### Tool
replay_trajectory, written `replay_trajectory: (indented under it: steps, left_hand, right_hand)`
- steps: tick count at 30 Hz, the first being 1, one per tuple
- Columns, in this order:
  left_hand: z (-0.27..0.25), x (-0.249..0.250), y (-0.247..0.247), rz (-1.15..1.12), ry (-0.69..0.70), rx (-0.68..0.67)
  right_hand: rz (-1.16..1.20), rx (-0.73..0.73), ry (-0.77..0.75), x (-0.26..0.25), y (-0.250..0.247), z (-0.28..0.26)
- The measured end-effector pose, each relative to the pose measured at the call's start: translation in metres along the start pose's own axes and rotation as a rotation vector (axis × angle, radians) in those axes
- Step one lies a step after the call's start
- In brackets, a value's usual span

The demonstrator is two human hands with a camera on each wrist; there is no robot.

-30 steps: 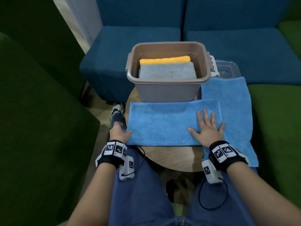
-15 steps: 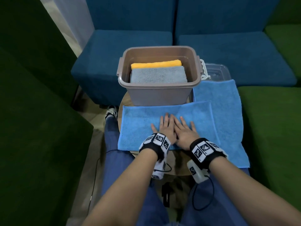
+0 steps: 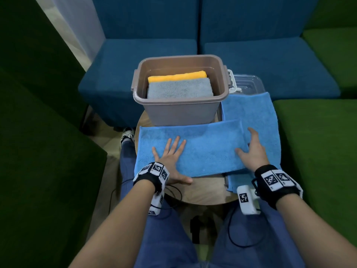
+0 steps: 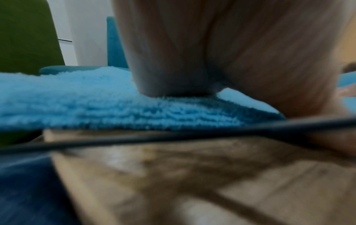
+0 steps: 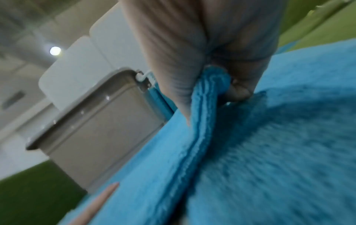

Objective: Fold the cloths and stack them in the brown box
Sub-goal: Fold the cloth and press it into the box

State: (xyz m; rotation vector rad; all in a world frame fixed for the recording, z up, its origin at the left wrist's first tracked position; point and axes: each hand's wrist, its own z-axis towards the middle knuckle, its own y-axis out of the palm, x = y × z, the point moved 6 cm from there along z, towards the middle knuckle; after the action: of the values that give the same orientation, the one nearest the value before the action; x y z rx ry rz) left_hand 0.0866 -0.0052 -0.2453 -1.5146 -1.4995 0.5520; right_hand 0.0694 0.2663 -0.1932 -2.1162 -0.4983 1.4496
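folded blue cloth [image 3: 195, 149]: lay along round table's [image 3: 204, 192] near edge, before brown box [image 3: 179, 111]. left hand [image 3: 170, 161]: flat, fingers spread, pressing its left end. right hand [image 3: 253, 151]: apparently pinching its right edge. box held grey cloth [image 3: 179, 88] over orange cloth [image 3: 176, 76].

head view downward, wrist views close

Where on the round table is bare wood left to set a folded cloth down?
Only a bare strip of the round table at its near edge, between the folded blue cloth and the person's lap. Elsewhere it's crowded: the brown box fills the back, the second blue cloth covers the right.
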Motion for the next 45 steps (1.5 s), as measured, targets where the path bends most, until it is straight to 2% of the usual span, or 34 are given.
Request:
replay_trajectory:
  steps: [3,5,7,8,9,11,13,16,19,23,26,29,31,33,34,38,41,43,45]
  left_hand:
    - [-0.008,-0.008,-0.003,-0.037,0.020,-0.014]
    - [-0.010,-0.007,-0.008,-0.050,-0.034,-0.016]
    - [-0.007,0.012,-0.013,-0.016,-0.077,0.041]
    - [-0.003,0.030,-0.015,-0.006,-0.049,0.080]
    - [0.000,0.053,-0.017,-0.024,0.007,0.095]
    - [0.009,0.092,-0.011,-0.084,0.116,0.041]
    - [0.017,0.102,0.004,-0.054,0.130,-0.021]
    - [0.020,0.075,0.013,-0.013,0.119,-0.008]
    - [0.012,0.021,0.005,0.012,0.030,0.006]
    - [-0.006,-0.046,-0.011,0.024,-0.073,0.084]
    - [-0.010,-0.070,-0.014,-0.005,-0.094,0.112]
    - [-0.011,-0.069,-0.015,-0.022,-0.106,0.155]
    - [-0.012,-0.068,-0.016,-0.065,-0.134,0.206]
    - [-0.011,-0.069,-0.018,-0.095,-0.170,0.213]
    - [-0.011,-0.069,-0.018,-0.085,-0.186,0.197]
    - [-0.009,-0.061,-0.029,-0.051,-0.199,0.174]
    - [-0.011,-0.062,-0.041,-0.112,-0.204,0.232]
    - [-0.014,-0.071,-0.044,-0.157,-0.239,0.235]
    - [-0.014,-0.081,-0.041,-0.192,-0.266,0.215]
  right_hand:
    - [-0.189,-0.061,-0.034,0.002,-0.005,-0.004]
    - [-0.417,-0.033,-0.051,0.004,-0.006,-0.007]
    - [-0.678,0.015,-0.101,-0.005,0.004,-0.013]
    - [-0.732,0.026,-0.170,-0.015,0.014,-0.017]
    - [-0.733,-0.002,-0.259,-0.027,0.028,-0.022]
    - [-0.711,-0.180,-0.370,-0.036,0.062,-0.029]
    - [-0.763,-0.345,-0.313,-0.021,0.081,-0.028]
    - [-0.808,-0.357,-0.192,0.010,0.063,-0.017]
    - [-0.751,-0.359,-0.101,0.030,0.037,-0.010]
    - [-0.753,-0.359,-0.091,0.034,0.036,-0.009]
    - [-0.721,-0.348,-0.101,0.033,0.036,-0.009]
    - [-0.686,-0.282,-0.094,0.030,0.030,-0.010]
    - [-0.628,-0.128,-0.064,0.023,0.022,-0.010]
    - [-0.410,0.051,0.006,0.017,0.013,-0.008]
    - [-0.274,0.087,0.036,0.015,0.011,-0.008]
    - [-0.035,0.051,0.035,0.001,0.007,-0.008]
    - [0.020,0.192,-0.028,-0.009,-0.027,-0.006]
    - [-0.037,0.308,-0.069,-0.014,-0.052,-0.005]
    - [-0.128,0.293,-0.096,-0.023,-0.057,-0.006]
